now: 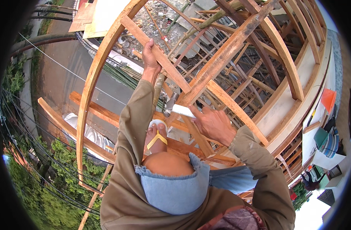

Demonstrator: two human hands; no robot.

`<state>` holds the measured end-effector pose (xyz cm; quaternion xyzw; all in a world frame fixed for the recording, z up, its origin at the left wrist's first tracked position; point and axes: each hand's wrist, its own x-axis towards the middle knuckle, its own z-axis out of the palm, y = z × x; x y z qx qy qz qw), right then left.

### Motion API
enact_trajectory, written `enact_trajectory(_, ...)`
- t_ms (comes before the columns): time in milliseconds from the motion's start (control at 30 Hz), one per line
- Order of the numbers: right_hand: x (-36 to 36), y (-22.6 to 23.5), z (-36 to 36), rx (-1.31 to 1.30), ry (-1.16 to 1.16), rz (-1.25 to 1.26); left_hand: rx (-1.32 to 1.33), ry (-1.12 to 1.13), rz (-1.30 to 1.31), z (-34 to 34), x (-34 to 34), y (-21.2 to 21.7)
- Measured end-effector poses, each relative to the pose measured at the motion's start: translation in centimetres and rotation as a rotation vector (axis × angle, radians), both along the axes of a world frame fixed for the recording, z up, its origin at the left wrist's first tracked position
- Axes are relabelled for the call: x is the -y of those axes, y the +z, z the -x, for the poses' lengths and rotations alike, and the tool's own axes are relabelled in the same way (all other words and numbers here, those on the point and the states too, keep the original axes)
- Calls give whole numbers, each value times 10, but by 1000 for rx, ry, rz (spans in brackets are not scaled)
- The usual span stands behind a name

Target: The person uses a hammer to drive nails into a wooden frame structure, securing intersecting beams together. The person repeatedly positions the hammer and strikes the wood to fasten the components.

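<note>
Here your left hand (150, 57) is clenched round a slanting batten (160, 59), holding it against the curved rib (92, 82) of the timber frame. Your right hand (213, 123) grasps the pale handle of a hammer (175, 106), whose steel head hangs just below the batten, near where it crosses a darker beam (225, 50). Your foot in a yellow sandal (157, 135) rests on a lower plank (106, 117), high above the road (64, 80). I judge you are at the fixing step: batten placed, hammer not yet raised. The next move seems to call for a steady left hold and a short, controlled swing, with your weight kept over that plank.
</note>
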<state>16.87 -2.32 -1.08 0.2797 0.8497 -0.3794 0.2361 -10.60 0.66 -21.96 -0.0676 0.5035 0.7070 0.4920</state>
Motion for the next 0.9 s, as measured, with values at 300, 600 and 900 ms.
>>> enact_trajectory(300, 14, -5, -57, -211, -233, 32, -222, -20, 126, -3, -6, 1)
enact_trajectory(600, 18, -20, -80, -418, -561, 157, -33, -36, -11, 0, 17, 50)
enact_trajectory(900, 8, -23, -90, -444, -917, 162, -216, 133, -63, -8, -61, 47)
